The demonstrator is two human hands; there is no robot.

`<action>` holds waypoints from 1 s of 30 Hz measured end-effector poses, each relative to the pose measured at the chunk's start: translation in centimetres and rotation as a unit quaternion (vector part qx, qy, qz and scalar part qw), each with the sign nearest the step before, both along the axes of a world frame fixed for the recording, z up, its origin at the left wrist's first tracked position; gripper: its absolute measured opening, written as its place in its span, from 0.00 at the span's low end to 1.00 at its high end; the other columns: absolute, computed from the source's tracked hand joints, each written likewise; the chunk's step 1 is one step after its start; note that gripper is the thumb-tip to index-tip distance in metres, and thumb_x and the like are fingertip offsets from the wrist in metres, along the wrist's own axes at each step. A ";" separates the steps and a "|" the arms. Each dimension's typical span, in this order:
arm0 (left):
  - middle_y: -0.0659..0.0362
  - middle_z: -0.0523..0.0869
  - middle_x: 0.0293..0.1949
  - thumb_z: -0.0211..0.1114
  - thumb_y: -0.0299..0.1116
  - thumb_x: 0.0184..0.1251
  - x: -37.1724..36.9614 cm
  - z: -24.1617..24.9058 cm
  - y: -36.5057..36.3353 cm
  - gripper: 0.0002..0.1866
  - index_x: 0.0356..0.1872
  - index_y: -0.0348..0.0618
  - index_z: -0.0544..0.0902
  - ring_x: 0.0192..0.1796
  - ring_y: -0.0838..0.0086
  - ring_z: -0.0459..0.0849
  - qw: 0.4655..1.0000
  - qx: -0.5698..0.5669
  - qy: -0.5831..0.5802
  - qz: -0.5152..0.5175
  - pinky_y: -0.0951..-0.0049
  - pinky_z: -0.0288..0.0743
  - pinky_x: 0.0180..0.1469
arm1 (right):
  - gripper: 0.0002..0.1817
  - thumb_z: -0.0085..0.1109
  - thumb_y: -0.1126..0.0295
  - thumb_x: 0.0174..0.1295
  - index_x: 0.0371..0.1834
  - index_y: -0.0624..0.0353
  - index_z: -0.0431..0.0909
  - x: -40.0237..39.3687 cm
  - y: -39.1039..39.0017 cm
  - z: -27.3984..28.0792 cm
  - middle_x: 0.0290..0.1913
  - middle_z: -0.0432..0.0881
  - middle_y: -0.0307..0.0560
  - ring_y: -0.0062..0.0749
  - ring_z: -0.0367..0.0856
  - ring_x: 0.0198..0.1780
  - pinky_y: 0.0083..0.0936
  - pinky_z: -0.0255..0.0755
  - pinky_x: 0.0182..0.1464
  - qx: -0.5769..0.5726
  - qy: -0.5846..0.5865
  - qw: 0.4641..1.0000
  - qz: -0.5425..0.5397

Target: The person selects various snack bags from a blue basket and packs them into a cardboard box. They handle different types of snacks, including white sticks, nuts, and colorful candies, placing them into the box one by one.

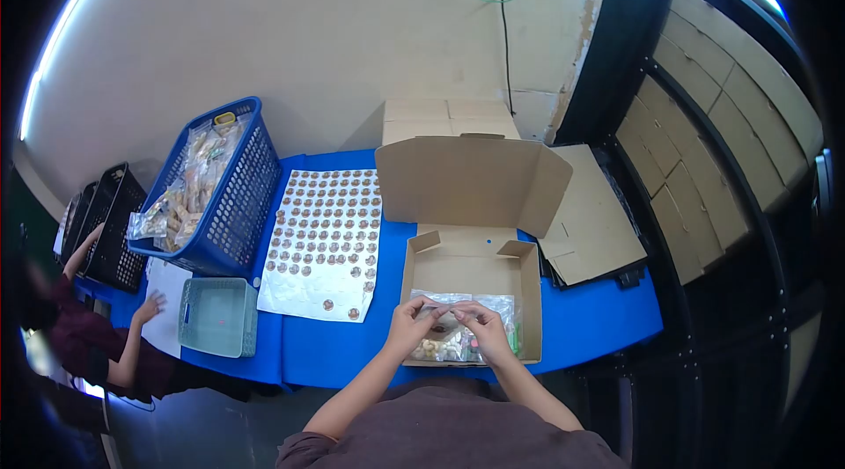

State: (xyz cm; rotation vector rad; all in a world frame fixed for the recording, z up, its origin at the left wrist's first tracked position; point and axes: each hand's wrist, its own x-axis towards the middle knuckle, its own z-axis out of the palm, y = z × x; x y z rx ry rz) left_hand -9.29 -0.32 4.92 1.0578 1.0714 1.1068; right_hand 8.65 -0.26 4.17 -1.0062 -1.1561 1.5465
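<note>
My left hand (415, 323) and my right hand (486, 328) are over the near part of an open cardboard box (533, 302). Fingers and thumbs of both hands pinch the top edge of what looks like a clear plastic bag (447, 314), stretched between them. Its contents are hard to make out. Beneath my hands in the box lie clear bags: one with pale, beige pieces (433, 350), another with green and pink bits (513, 328). The box's lid (458, 183) stands raised at the back.
To the left lies a sheet of round stickers (319, 284), beside a blue basket (231, 214) of bagged items and a pale green tray (218, 319). Flat cardboard (594, 231) is stacked right. A co-worker (88, 328) stands far left by black baskets (119, 245). Shelves of boxes (695, 135) rise right.
</note>
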 end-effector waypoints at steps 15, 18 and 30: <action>0.51 0.75 0.60 0.58 0.46 0.72 -3.8 3.4 -1.4 0.31 0.69 0.43 0.60 0.59 0.67 0.76 0.997 0.056 -0.015 0.047 0.67 0.70 0.60 | 0.23 0.44 0.59 0.74 0.61 0.65 0.73 -1.2 0.9 3.5 0.66 0.70 0.50 0.35 0.75 0.58 0.32 0.68 0.61 0.119 -0.057 0.988 -0.075; 0.50 0.67 0.65 0.64 0.42 0.68 -1.6 4.4 -3.2 0.35 0.72 0.46 0.58 0.68 0.64 0.66 0.961 0.205 0.183 -0.018 0.65 0.62 0.68 | 0.20 0.49 0.62 0.71 0.61 0.58 0.76 -3.1 -0.4 4.2 0.63 0.71 0.53 0.42 0.69 0.64 0.33 0.62 0.65 0.235 -0.135 0.962 0.036; 0.57 0.87 0.45 0.55 0.37 0.75 -2.1 0.9 -3.9 0.17 0.56 0.37 0.80 0.49 0.77 0.82 0.991 0.046 0.105 0.070 0.74 0.75 0.54 | 0.19 0.56 0.67 0.67 0.58 0.64 0.75 -3.9 1.7 2.9 0.58 0.77 0.49 0.30 0.77 0.53 0.29 0.66 0.62 0.048 -0.042 0.993 0.097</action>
